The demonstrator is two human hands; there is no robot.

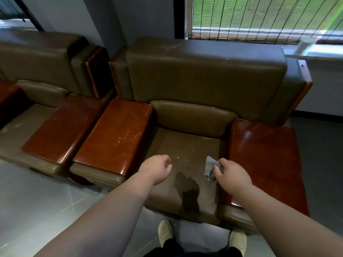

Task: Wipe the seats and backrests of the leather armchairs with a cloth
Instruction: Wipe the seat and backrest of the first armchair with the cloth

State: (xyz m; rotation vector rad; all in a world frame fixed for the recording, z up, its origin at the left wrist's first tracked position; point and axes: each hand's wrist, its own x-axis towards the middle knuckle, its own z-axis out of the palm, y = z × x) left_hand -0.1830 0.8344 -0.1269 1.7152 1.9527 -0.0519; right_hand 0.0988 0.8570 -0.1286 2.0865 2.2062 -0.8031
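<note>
Cloth [210, 168], grey and crumpled, is pinched in the right hand [229, 176] over the armchair [204, 78] seat [178, 145] at 4 o'clock of centre, while the left hand [157, 168] hovers at 7 o'clock, fingers loosely curled, holding nothing.

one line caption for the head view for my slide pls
Right hand holds a grey cloth over the armchair seat; left hand hangs empty.
</note>
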